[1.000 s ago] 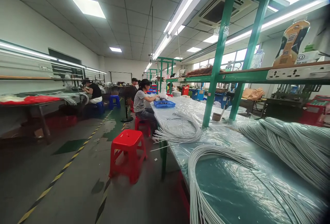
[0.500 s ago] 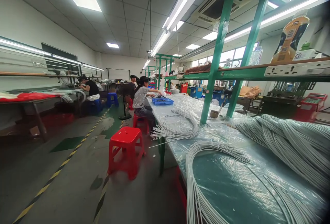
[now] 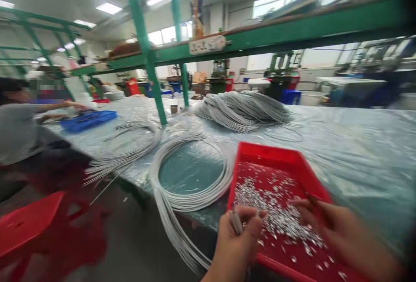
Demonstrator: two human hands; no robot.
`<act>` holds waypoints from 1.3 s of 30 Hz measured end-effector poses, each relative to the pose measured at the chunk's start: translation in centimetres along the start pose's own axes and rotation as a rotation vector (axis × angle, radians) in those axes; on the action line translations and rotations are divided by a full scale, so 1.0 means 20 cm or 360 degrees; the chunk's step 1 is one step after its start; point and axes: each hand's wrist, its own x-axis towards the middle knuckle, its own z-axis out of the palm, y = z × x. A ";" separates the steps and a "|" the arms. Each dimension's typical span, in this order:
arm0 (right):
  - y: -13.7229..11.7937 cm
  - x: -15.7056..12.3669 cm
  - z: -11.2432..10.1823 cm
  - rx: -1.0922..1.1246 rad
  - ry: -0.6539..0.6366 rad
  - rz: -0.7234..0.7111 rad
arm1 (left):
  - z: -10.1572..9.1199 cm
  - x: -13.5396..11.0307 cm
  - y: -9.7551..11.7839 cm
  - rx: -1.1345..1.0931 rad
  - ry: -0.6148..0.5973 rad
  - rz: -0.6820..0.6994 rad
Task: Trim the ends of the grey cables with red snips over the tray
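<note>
A red tray point(image 3: 276, 157) at the near edge of the plastic-covered table point(image 3: 357, 143) holds a heap of small silver metal pieces point(image 3: 276, 215). My left hand point(image 3: 238, 241) is closed on the ends of grey wires point(image 3: 235, 221) at the tray's near left rim. My right hand point(image 3: 334, 228) rests over the heap with its fingers curled toward the pieces; what they pinch is blurred. A loop of grey wire point(image 3: 191, 195) lies left of the tray and hangs over the table edge.
More wire bundles point(image 3: 243, 108) and a second coil point(image 3: 130, 143) lie further back. Green shelf posts point(image 3: 146, 52) rise from the table. A seated person point(image 3: 19, 121) works at a blue tray point(image 3: 87, 119) on the left. A red stool point(image 3: 26, 225) stands near left.
The view has swung right and down from the aisle to the table. The red tray and both my hands have come into view.
</note>
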 end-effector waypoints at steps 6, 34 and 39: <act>0.00 0.00 0.00 0.0040 -0.0081 0.0167 | 0.05 -0.07 0.07 -0.0025 0.0001 -0.0090; -0.12 -0.44 -0.15 0.0019 -0.0773 0.0177 | 0.04 -0.14 -0.06 0.0167 -0.0237 -0.0040; -0.19 -0.42 -0.17 0.0120 -0.0706 0.0191 | 0.02 -0.12 -0.04 0.0231 -0.0295 -0.0006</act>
